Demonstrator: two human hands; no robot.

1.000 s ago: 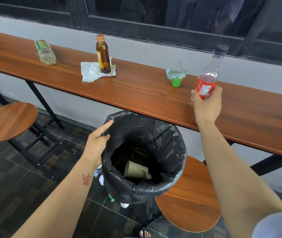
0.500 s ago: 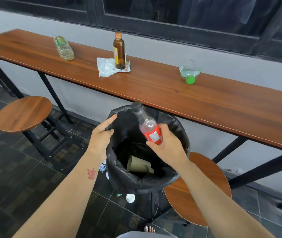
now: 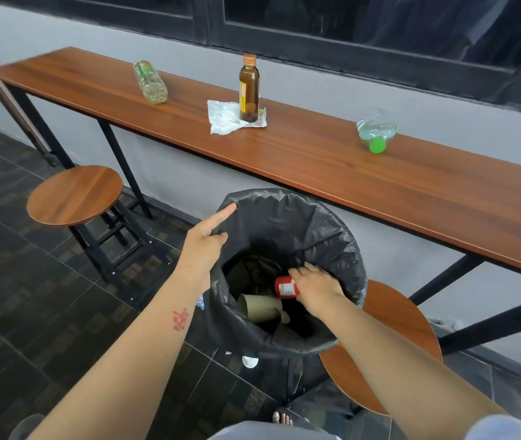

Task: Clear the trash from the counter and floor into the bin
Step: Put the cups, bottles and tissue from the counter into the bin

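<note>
A bin lined with a black bag (image 3: 341,242) stands under the wooden counter (image 3: 316,163). My left hand (image 3: 205,246) grips the bag's left rim, index finger stretched out. My right hand (image 3: 314,287) is inside the bin mouth, holding a red-labelled plastic bottle (image 3: 286,288) pointed down into it. Crumpled brown paper (image 3: 260,308) lies at the bottom. On the counter remain a clear bottle lying on its side (image 3: 150,82), an upright brown glass bottle (image 3: 248,88) on a white wrapper (image 3: 226,117), and a crushed green-capped bottle (image 3: 376,131).
A round wooden stool (image 3: 75,193) stands at the left, another (image 3: 389,338) just right of the bin. Small white scraps (image 3: 249,361) lie on the dark tiled floor under the bin. Black table legs run beneath the counter. Toes (image 3: 281,419) show at the bottom.
My right hand took the red-labelled bottle off the counter, carried it left and down, and now holds it inside the bin mouth. My left hand stayed on the rim.
</note>
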